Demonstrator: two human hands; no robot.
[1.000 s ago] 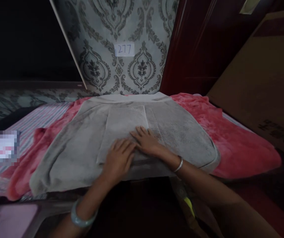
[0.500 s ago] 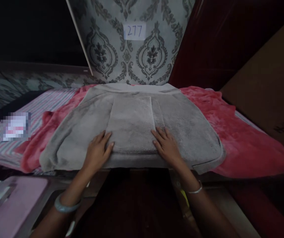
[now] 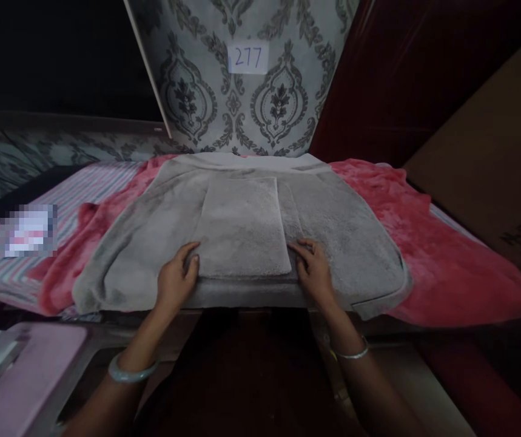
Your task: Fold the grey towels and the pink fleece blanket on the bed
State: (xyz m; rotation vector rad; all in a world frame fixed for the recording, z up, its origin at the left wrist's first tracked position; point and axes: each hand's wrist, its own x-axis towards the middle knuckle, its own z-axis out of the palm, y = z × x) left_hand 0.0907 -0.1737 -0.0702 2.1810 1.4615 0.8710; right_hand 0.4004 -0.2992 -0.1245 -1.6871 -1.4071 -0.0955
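Observation:
A small folded grey towel [image 3: 242,227] lies on top of a larger grey plush cloth [image 3: 346,237] spread over the bed. My left hand [image 3: 176,282] curls its fingers around the folded towel's near left corner. At the near right corner, my right hand [image 3: 315,273] pinches the towel's edge, fingers bent. Both wrists wear bangles.
A pink fleece blanket [image 3: 446,261] lies under the grey cloth on a striped sheet [image 3: 82,194]. A patterned panel with a label reading 277 [image 3: 247,57] stands behind. A brown cardboard box [image 3: 492,158] is at the right, a pink object [image 3: 23,376] at the lower left.
My hands moved apart from the middle of the towel to its near corners. They lay flat half a second ago and now curl around the edges.

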